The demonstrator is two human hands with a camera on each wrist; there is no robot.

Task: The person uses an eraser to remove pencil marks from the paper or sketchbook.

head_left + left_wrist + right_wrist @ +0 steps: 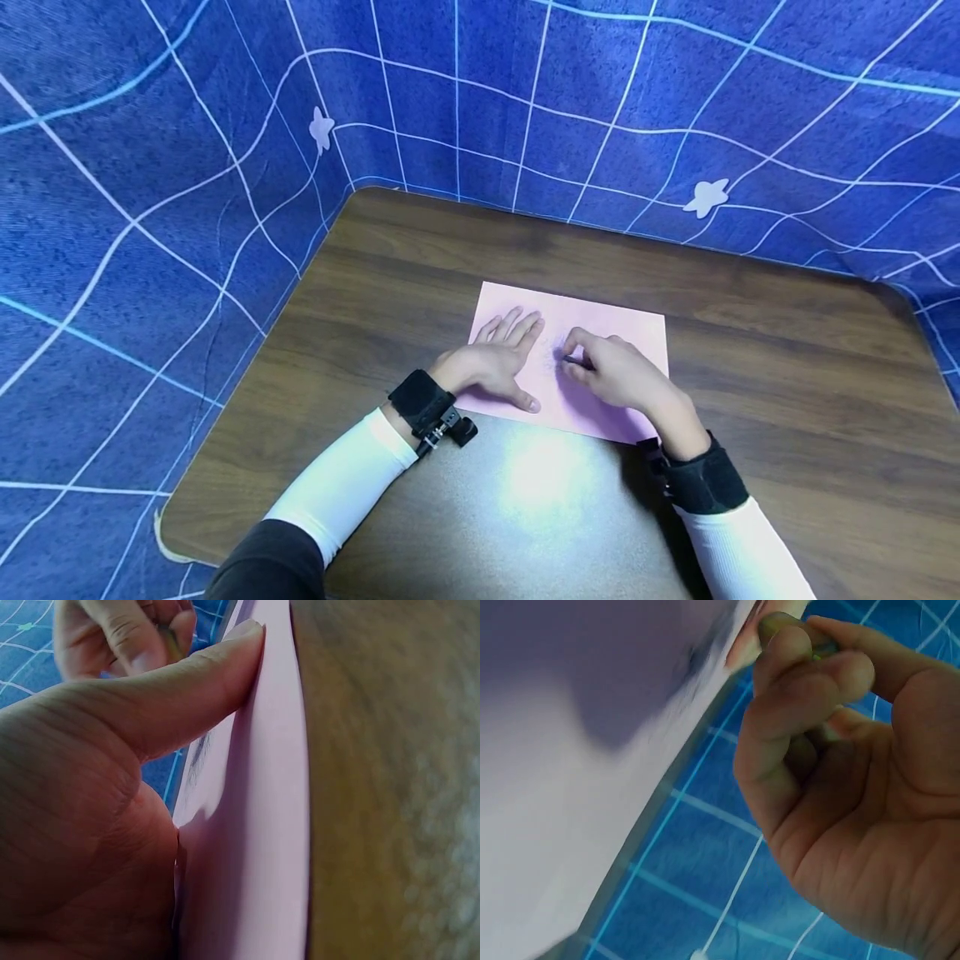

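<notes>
Pink paper [552,393] bears scribble [551,351]; right grip [619,372] pinches dark stick [574,361].

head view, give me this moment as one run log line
left hand: spread on pink paper | right hand: pinches small dark object | faint marks: between hands | support: wooden table

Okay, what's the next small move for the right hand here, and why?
Probably one more short stroke over the faint marks: the right hand pinches a dark stick right beside them, and the left hand, fingers spread, rests on the pink sheet, which should help steady it.
</notes>
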